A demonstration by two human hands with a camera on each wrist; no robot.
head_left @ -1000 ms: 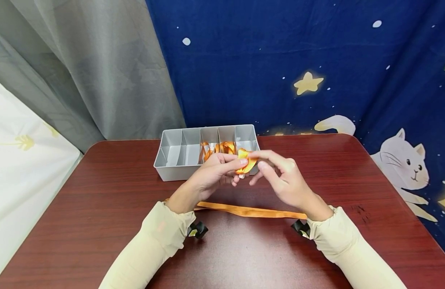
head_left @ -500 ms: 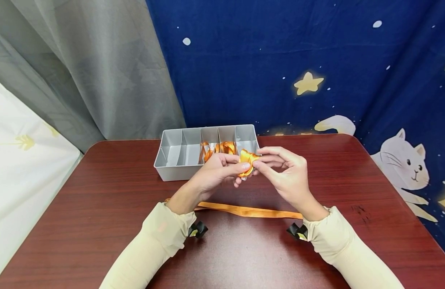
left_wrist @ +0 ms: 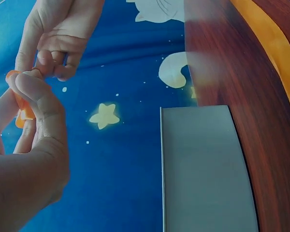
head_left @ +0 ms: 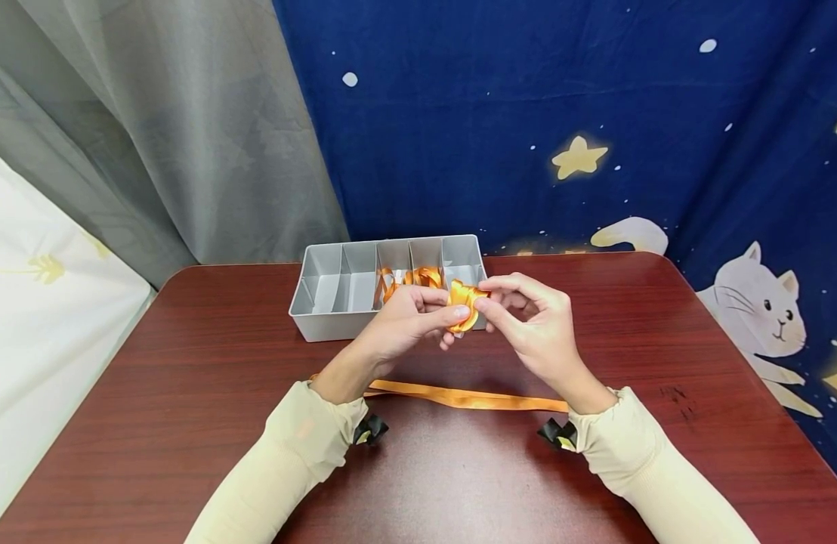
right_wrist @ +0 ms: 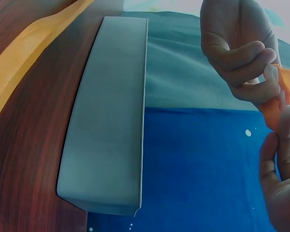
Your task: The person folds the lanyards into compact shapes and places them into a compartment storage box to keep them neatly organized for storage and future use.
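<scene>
A small folded bundle of shiny orange ribbon is up off the table, in front of the grey box. My left hand grips it from the left, thumb laid over the folds. From the other side my right hand pinches the bundle's right edge between thumb and fingertips. A bit of white shows under the folds in the head view. The right wrist view has the ribbon between both hands; in the left wrist view fingers mostly cover the ribbon.
Inside the box, orange ribbon loops lie in two of several compartments. A long flat orange ribbon strip stretches across the brown table between the wrists. Grey and blue curtains hang behind the table's far edge.
My right hand, earlier with fingers spread at the ribbon, has come to pinch its right edge. The ribbon folds have changed shape slightly; my left hand keeps its grip in place.
</scene>
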